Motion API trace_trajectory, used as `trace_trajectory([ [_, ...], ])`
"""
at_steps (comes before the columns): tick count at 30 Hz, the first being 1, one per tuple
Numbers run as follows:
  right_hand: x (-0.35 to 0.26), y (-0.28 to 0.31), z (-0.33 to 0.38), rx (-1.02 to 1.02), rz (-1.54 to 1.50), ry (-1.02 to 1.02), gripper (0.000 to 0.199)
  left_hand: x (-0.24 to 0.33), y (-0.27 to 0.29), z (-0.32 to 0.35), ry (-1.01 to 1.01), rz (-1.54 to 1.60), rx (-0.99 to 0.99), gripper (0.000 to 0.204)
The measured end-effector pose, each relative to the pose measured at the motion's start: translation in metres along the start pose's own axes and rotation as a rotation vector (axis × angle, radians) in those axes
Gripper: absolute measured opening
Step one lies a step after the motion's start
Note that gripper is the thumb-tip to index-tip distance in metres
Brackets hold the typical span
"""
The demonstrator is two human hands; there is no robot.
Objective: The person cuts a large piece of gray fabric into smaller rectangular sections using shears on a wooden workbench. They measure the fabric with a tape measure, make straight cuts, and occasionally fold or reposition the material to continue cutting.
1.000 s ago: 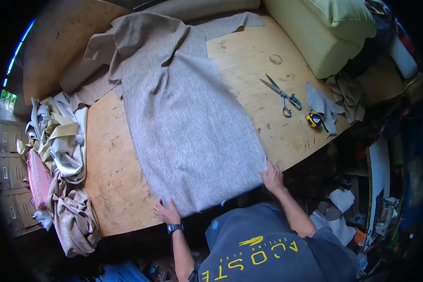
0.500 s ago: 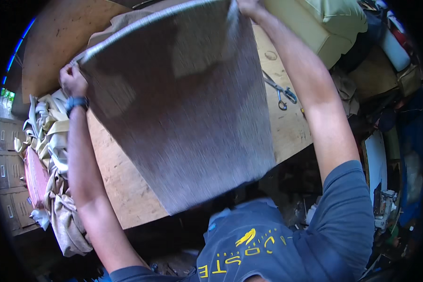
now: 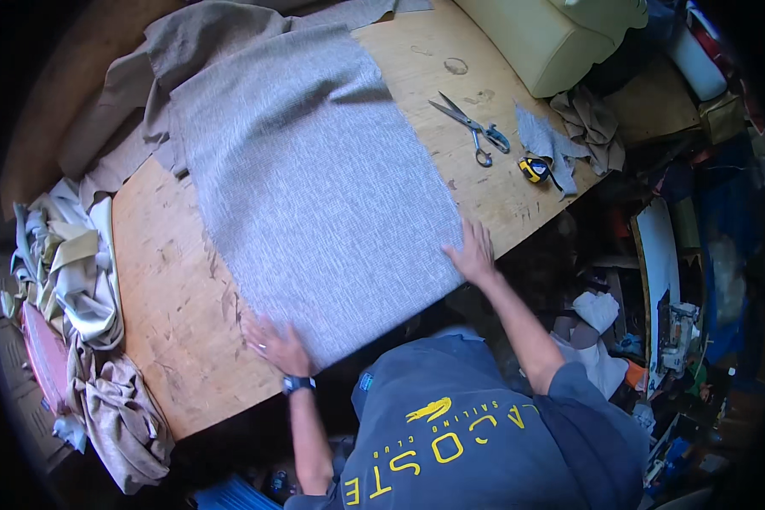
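Note:
A grey woven piece of fabric [image 3: 323, 195] lies spread over the wooden table [image 3: 170, 297], with a few soft wrinkles toward its far end. Its near edge lies along the table's front edge. My left hand [image 3: 276, 344], a watch on its wrist, rests with fingers spread at the near left corner of the cloth. At the near right corner, my right hand [image 3: 474, 253] lies flat with fingers apart, touching the cloth's side edge. Neither hand grips anything. To the right of the fabric lie metal scissors [image 3: 476, 127] and a yellow-and-black tape measure [image 3: 534, 169].
Crumpled grey-brown cloth [image 3: 204, 38] is bunched at the far left. Pale fabric scraps [image 3: 81, 263] hang at the table's left end. A cream upholstered piece [image 3: 535, 42] stands at the far right, near a grey scrap [image 3: 552, 144]. Clutter fills the floor at right.
My hands have come down from the far side to the near edge and let go of the fabric. The raised cloth now lies on the table, uncovering the tape measure.

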State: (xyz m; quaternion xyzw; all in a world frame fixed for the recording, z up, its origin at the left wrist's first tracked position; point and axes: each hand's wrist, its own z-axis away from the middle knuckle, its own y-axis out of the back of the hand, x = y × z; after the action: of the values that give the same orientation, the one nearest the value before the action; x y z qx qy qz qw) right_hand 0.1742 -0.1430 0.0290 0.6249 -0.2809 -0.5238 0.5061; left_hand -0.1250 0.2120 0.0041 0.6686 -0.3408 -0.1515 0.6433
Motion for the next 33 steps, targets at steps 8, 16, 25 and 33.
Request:
trace_trajectory([
  [8, -0.030, -0.031, -0.012, 0.157, 0.184, 0.418, 0.069, 0.028, -0.016, -0.038, -0.110, -0.044, -0.199, 0.065],
  [16, -0.083, -0.063, -0.165, -0.062, 0.172, 0.452, 0.077, 0.040, -0.041, -0.140, -0.243, -0.073, -0.143, 0.066],
  [25, -0.151, -0.090, -0.414, -0.079, 0.366, 0.444, 0.081, 0.046, -0.118, -0.355, -0.251, -0.228, 0.041, 0.066],
  [33, -0.188, -0.090, -0.510, 0.022, 0.341, 0.572, 0.081, 0.057, -0.127, -0.438, -0.232, -0.309, 0.006, 0.060],
])
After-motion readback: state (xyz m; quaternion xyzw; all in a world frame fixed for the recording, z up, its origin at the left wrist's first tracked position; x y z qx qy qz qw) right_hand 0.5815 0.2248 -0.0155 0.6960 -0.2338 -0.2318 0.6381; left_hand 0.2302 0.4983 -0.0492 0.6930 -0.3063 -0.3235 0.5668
